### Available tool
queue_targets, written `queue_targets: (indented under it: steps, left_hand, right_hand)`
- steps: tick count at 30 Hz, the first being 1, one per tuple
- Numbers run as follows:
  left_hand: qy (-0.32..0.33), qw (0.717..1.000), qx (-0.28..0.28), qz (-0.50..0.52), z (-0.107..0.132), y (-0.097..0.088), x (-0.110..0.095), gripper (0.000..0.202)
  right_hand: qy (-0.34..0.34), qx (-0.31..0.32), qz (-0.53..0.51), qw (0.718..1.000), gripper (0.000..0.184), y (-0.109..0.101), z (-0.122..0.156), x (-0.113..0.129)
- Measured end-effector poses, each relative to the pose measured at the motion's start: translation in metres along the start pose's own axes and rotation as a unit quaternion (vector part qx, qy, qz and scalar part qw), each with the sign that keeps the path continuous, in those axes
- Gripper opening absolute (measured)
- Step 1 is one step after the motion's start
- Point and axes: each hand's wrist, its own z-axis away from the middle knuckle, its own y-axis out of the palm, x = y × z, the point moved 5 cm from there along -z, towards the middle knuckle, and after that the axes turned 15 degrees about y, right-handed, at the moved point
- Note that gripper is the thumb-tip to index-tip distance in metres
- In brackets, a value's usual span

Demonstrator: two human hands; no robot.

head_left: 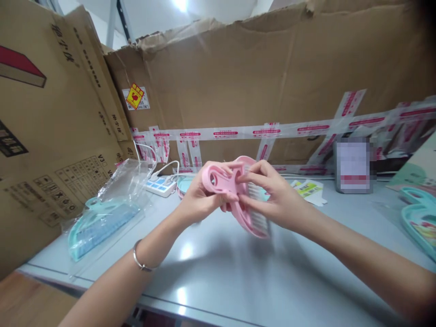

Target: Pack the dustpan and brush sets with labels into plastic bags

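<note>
Both my hands hold a pink plastic brush with white bristles above the grey table. My left hand is closed around the pink handle end, with a silver bracelet on that wrist. My right hand pinches the brush body beside the bristles, fingers closed on it. A second pink piece seems to lie behind the first in the same grip.
A teal brush in a clear plastic bag lies at the left. A white power strip sits further back. Cardboard walls enclose the table. A teal tray is at the right edge, paper labels and a blurred box behind.
</note>
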Motion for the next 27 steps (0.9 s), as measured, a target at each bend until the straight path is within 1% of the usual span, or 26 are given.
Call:
queue_targets:
  steps: [2, 3, 5, 7, 8, 10, 11, 12, 13, 14, 15, 16, 18, 20, 22, 23, 24, 25, 26, 27]
  left_hand:
    - [0.057, 0.996, 0.002, -0.065, 0.000, 0.000, -0.013, 0.034]
    - [0.092, 0.991, -0.008, -0.099, 0.000, -0.003, -0.019, 0.034]
    - [0.149, 0.973, -0.051, -0.167, 0.000, -0.013, -0.028, 0.035]
    - [0.175, 0.953, -0.118, -0.215, 0.002, -0.033, -0.034, 0.031]
    - [0.181, 0.942, -0.157, -0.235, 0.003, -0.046, -0.035, 0.029]
    - [0.201, 0.912, -0.228, -0.276, 0.006, -0.074, -0.039, 0.027]
    - [0.221, 0.892, -0.248, -0.306, 0.008, -0.085, -0.040, 0.029]
    - [0.240, 0.875, -0.248, -0.339, 0.009, -0.093, -0.040, 0.033]
    - [0.248, 0.863, -0.237, -0.371, 0.010, -0.098, -0.037, 0.037]
    - [0.242, 0.858, -0.215, -0.399, 0.011, -0.100, -0.032, 0.039]
    - [0.223, 0.859, -0.186, -0.421, 0.012, -0.100, -0.023, 0.038]
    - [0.191, 0.865, -0.156, -0.438, 0.013, -0.100, -0.012, 0.036]
    - [0.117, 0.874, -0.101, -0.460, 0.017, -0.097, 0.012, 0.032]
    - [0.043, 0.877, -0.051, -0.476, 0.021, -0.094, 0.033, 0.031]
    - [-0.032, 0.872, -0.006, -0.488, 0.026, -0.092, 0.049, 0.032]
    - [-0.063, 0.867, 0.019, -0.494, 0.028, -0.091, 0.054, 0.035]
    - [-0.087, 0.859, 0.048, -0.502, 0.029, -0.090, 0.058, 0.040]
    - [-0.103, 0.849, 0.078, -0.512, 0.030, -0.088, 0.059, 0.047]
    - [-0.111, 0.838, 0.106, -0.524, 0.031, -0.086, 0.060, 0.055]
    - [-0.112, 0.828, 0.133, -0.534, 0.031, -0.084, 0.059, 0.063]
  right_hand:
    - [-0.001, 0.005, -0.011, 1.000, 0.007, 0.000, -0.001, 0.007]
    - [-0.004, -0.001, -0.014, 1.000, 0.005, -0.003, 0.000, 0.011]
    - [-0.018, -0.037, -0.013, 0.999, 0.004, -0.014, 0.001, 0.019]
    - [-0.022, -0.081, -0.020, 0.996, 0.003, -0.032, 0.000, 0.021]
    - [-0.016, -0.110, -0.019, 0.994, 0.002, -0.042, -0.001, 0.017]
    - [0.003, -0.157, 0.011, 0.987, 0.005, -0.058, -0.007, -0.001]
    - [0.004, -0.167, 0.044, 0.985, 0.009, -0.062, -0.011, -0.013]
    - [-0.004, -0.154, 0.077, 0.985, 0.011, -0.062, -0.015, -0.028]
    - [-0.020, -0.121, 0.104, 0.987, 0.013, -0.057, -0.020, -0.043]
    - [-0.033, -0.069, 0.127, 0.989, 0.016, -0.049, -0.023, -0.058]
    - [-0.039, -0.014, 0.148, 0.988, 0.018, -0.038, -0.026, -0.074]
    - [-0.040, 0.040, 0.170, 0.984, 0.019, -0.026, -0.027, -0.089]
    - [-0.033, 0.118, 0.193, 0.973, 0.020, -0.004, -0.025, -0.112]
    - [-0.028, 0.168, 0.201, 0.965, 0.024, 0.012, -0.021, -0.126]
    - [-0.021, 0.194, 0.205, 0.959, 0.033, 0.019, -0.015, -0.135]
    - [-0.017, 0.191, 0.205, 0.960, 0.037, 0.016, -0.012, -0.138]
    - [-0.009, 0.180, 0.203, 0.963, 0.041, 0.009, -0.007, -0.143]
    - [0.004, 0.162, 0.202, 0.966, 0.042, -0.003, -0.002, -0.150]
    - [0.022, 0.133, 0.205, 0.970, 0.041, -0.019, 0.005, -0.157]
    - [0.048, 0.095, 0.215, 0.971, 0.038, -0.040, 0.014, -0.167]
